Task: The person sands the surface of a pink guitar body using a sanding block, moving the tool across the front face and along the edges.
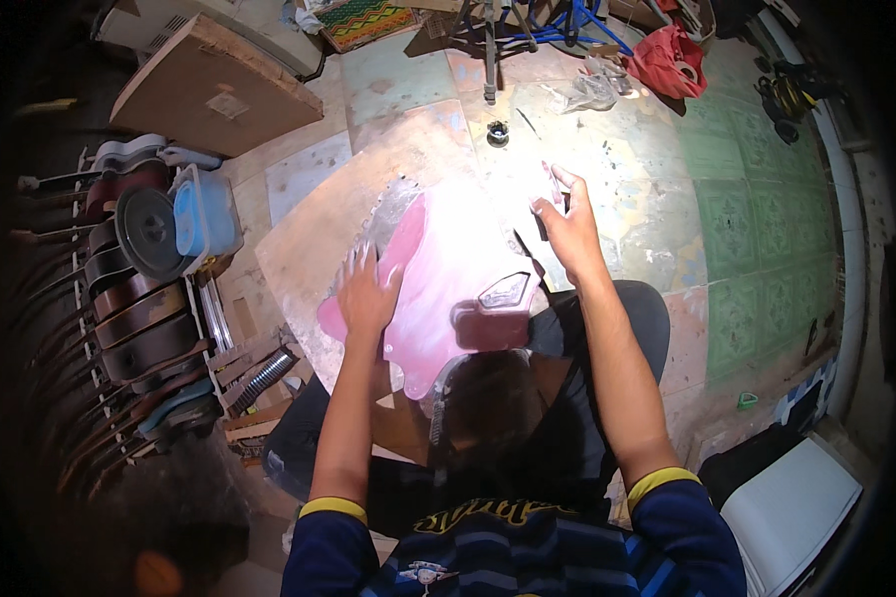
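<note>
A flat pink piece with an irregular outline (448, 234), shaped like a guitar body, lies across my lap. It has an angular cutout near its right edge, a darker pink patch beside that, and whitish smears on top. My left hand (368, 296) rests on its left part, fingers stretched out and dusted white. Off the piece to the right, my right hand (572, 227) is raised with thumb and fingers pinched round a slim object (555, 186), too small and glare-lit to name. Under the pink piece is a large worn brown board (314, 239).
Several guitars (139, 308) stand in a rack at the left, beside a clear plastic tub (209, 214). A big brown panel (214, 90) leans at the back left. Farther ahead on the floor are a small black round item (498, 133) and a red bag (667, 62).
</note>
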The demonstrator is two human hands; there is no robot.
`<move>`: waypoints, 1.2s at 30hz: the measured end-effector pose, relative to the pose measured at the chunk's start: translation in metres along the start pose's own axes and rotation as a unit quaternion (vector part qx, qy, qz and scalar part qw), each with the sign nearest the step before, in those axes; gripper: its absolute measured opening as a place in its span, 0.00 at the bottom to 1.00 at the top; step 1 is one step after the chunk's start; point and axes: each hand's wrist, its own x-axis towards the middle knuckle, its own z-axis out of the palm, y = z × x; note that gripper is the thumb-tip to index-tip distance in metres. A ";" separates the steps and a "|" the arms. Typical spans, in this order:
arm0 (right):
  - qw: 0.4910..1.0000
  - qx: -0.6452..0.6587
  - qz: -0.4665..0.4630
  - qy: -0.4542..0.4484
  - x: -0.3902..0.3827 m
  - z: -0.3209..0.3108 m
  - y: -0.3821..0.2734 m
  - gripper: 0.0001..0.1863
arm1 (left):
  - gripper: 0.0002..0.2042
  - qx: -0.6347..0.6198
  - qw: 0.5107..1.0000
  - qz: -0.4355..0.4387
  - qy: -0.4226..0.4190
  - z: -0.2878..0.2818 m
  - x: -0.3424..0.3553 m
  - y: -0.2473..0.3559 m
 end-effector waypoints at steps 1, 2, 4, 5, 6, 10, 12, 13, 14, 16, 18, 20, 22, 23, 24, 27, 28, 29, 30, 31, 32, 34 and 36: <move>1.000 0.000 0.018 -0.003 -0.001 0.000 -0.003 0.32 | 0.38 0.013 1.000 -0.006 -0.007 -0.008 -0.020 -0.013; 1.000 0.005 0.008 0.003 0.001 0.002 0.000 0.32 | 0.39 0.026 1.000 -0.012 -0.009 -0.016 -0.035 -0.026; 1.000 0.004 0.016 0.000 0.001 0.005 0.002 0.33 | 0.39 0.036 0.999 -0.034 -0.009 -0.024 -0.049 -0.039; 1.000 0.001 0.019 0.000 0.001 0.004 0.004 0.33 | 0.40 0.030 0.998 -0.049 -0.007 -0.024 -0.053 -0.042; 1.000 -0.010 0.025 0.003 0.002 0.004 0.011 0.33 | 0.40 0.025 0.998 -0.064 -0.005 -0.025 -0.058 -0.045; 0.997 -0.072 -0.010 -0.002 -0.010 0.005 0.016 0.33 | 0.40 0.028 0.993 -0.108 0.051 -0.013 -0.083 -0.040; 0.996 -0.081 -0.013 -0.018 -0.010 0.008 0.014 0.34 | 0.40 0.009 0.989 -0.137 0.057 -0.009 -0.097 -0.036; 0.996 -0.089 -0.011 -0.027 -0.013 0.008 0.015 0.34 | 0.40 -0.003 0.987 -0.153 0.056 -0.006 -0.106 -0.031; 0.993 -0.109 -0.020 -0.029 -0.011 0.008 0.023 0.34 | 0.40 -0.008 0.982 -0.183 0.054 -0.004 -0.115 -0.024; 0.982 -0.162 -0.086 -0.034 -0.013 0.009 0.037 0.35 | 0.39 -0.028 0.968 -0.249 0.025 -0.004 -0.131 -0.006; 0.961 -0.231 -0.139 -0.056 -0.021 0.015 0.037 0.35 | 0.39 -0.058 0.951 -0.303 -0.006 -0.009 -0.144 0.009; 0.934 -0.304 -0.163 -0.097 -0.038 0.027 0.024 0.35 | 0.39 -0.082 0.945 -0.317 -0.010 -0.004 -0.152 0.012; 0.897 -0.396 -0.166 -0.109 -0.047 0.038 0.022 0.33 | 0.38 -0.099 0.941 -0.324 -0.016 -0.001 -0.155 0.014; 0.881 -0.429 -0.164 -0.112 -0.054 0.042 0.016 0.33 | 0.38 -0.105 0.941 -0.322 -0.021 -0.004 -0.152 0.017; 0.868 -0.453 -0.179 -0.094 -0.062 0.048 0.030 0.32 | 0.37 -0.111 0.941 -0.319 -0.026 -0.004 -0.148 0.020; 0.798 -0.505 -0.306 -0.122 -0.143 0.081 0.067 0.29 | 0.34 -0.101 0.955 -0.276 0.049 0.015 -0.130 0.020; 0.808 -0.462 -0.318 -0.181 -0.166 0.084 0.058 0.28 | 0.33 -0.076 0.964 -0.240 0.087 0.017 -0.119 0.019; 0.815 -0.418 -0.324 -0.238 -0.181 0.083 0.048 0.26 | 0.32 -0.051 0.971 -0.200 0.122 0.018 -0.108 0.020; 0.791 -0.411 -0.366 -0.267 -0.158 0.077 0.045 0.27 | 0.31 -0.026 0.974 -0.161 0.156 0.019 -0.097 0.020; 0.784 -0.470 -0.338 -0.222 -0.123 0.067 0.064 0.25 | 0.31 -0.037 0.982 -0.136 0.129 0.016 -0.084 0.024; 0.802 -0.477 -0.323 -0.154 -0.091 0.058 0.055 0.24 | 0.30 -0.044 0.987 -0.116 0.098 0.011 -0.076 0.023; 0.844 -0.476 -0.240 -0.058 -0.060 0.050 0.037 0.27 | 0.29 -0.047 0.991 -0.100 0.070 0.010 -0.073 0.026; 0.827 -0.506 -0.244 -0.033 -0.083 0.063 0.050 0.28 | 0.29 -0.028 0.991 -0.109 0.070 0.011 -0.070 0.028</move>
